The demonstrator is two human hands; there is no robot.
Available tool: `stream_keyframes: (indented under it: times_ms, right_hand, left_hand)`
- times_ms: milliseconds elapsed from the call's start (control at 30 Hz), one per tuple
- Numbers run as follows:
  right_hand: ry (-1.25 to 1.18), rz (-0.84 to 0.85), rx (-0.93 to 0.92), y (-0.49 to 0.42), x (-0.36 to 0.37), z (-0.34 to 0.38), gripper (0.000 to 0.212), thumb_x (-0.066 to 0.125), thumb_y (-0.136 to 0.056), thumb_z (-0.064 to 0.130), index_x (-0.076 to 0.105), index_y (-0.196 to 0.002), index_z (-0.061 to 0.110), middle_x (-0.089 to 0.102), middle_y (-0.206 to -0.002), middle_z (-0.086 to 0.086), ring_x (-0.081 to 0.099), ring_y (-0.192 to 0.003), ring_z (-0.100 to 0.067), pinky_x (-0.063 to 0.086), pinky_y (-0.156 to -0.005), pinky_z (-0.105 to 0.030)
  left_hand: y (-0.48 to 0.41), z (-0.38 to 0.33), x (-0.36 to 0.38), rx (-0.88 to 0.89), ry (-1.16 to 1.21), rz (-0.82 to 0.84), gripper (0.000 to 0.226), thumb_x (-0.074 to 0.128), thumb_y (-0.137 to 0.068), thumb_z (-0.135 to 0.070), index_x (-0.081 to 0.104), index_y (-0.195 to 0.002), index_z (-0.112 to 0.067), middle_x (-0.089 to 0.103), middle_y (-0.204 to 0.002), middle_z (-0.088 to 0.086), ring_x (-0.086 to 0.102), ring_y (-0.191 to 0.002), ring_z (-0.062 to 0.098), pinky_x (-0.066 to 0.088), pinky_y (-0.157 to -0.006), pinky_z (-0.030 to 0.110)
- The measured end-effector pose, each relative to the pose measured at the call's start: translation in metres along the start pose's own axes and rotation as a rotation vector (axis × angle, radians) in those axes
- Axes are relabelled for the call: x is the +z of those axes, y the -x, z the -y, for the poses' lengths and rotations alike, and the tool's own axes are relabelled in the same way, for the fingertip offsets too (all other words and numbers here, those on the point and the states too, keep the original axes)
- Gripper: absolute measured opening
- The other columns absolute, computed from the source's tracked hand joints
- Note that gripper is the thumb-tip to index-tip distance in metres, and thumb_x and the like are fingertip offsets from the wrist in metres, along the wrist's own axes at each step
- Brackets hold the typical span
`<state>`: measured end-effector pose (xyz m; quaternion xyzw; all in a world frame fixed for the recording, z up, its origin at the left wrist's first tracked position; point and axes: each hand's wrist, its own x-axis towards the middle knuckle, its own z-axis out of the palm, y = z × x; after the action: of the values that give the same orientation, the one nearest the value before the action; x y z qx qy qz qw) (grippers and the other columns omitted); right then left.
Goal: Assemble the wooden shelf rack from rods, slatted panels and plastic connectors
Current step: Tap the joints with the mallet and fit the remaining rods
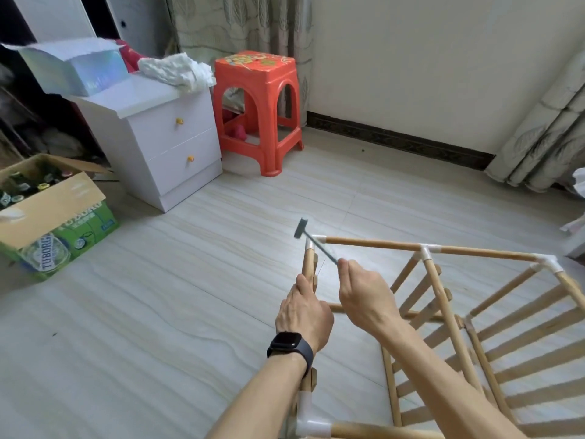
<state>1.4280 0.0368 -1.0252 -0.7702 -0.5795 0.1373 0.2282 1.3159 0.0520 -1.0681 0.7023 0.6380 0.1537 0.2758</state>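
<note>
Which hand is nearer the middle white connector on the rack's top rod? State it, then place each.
Right. The right hand, holding the hammer, sits left of and below the connector. The left hand grips the corner upright rod, farther left.

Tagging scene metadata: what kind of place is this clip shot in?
Most likely a home bedroom or spare room: a white two-drawer nightstand, patterned curtains, an orange plastic stool and a beer carton stand on a tiled floor.
</note>
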Motion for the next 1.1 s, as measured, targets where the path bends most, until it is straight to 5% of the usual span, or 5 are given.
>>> stream_keyframes:
  times_ms: [167,567,700,900,1100]
  right_hand:
    - [-0.478,-0.618,-0.414,-0.016,-0.038,0.023,0.046,0.023,-0.107,0.037,0.045,-0.081,0.005,0.043,-0.053,0.000,0.041,-0.042,-0.020,0.030,-0.037,-0.024]
    - [-0.459,-0.616,-0.317,-0.042,-0.044,0.021,0.038,0.024,-0.109,0.028,0.044,-0.083,0.009,0.044,-0.054,-0.003,0.040,-0.042,-0.023,0.032,-0.036,-0.026]
    - [0.266,0.064,0.007,-0.029,0.005,-0.001,0.042,0.014,-0.106,0.039,0.047,-0.094,0.016,0.057,-0.071,-0.003,0.056,-0.065,-0.025,0.051,-0.063,-0.041]
    - [-0.426,-0.545,-0.389,-0.029,-0.028,0.014,0.043,0.023,-0.107,0.037,0.044,-0.082,0.009,0.043,-0.052,0.001,0.042,-0.043,-0.022,0.031,-0.036,-0.023]
    - [0.179,0.077,0.062,-0.022,-0.005,-0.007,0.047,0.016,-0.106,0.047,0.049,-0.085,0.019,0.061,-0.070,-0.005,0.059,-0.060,-0.020,0.054,-0.061,-0.040]
  left_hand:
    - [-0.005,-0.001,0.001,0.016,-0.008,-0.030,0.034,0.038,-0.093,-0.023,0.035,-0.126,-0.014,0.060,-0.116,0.007,0.058,-0.106,0.031,0.045,-0.084,0.041]
    - [-0.008,-0.001,0.003,0.019,0.026,-0.049,0.033,0.036,-0.094,-0.022,0.034,-0.126,-0.014,0.060,-0.114,0.007,0.058,-0.103,0.030,0.043,-0.079,0.040]
    - [-0.005,0.000,0.004,0.010,0.023,-0.043,0.034,0.037,-0.094,-0.022,0.034,-0.126,-0.014,0.060,-0.117,0.008,0.057,-0.108,0.030,0.044,-0.083,0.041]
    - [-0.012,-0.002,0.005,0.017,0.026,-0.049,0.041,0.036,-0.093,-0.022,0.030,-0.133,-0.014,0.060,-0.117,0.009,0.058,-0.104,0.030,0.046,-0.081,0.041]
    - [-0.007,-0.003,0.005,0.015,0.023,-0.027,0.042,0.038,-0.093,-0.022,0.031,-0.133,-0.012,0.059,-0.122,0.010,0.057,-0.109,0.033,0.045,-0.085,0.043]
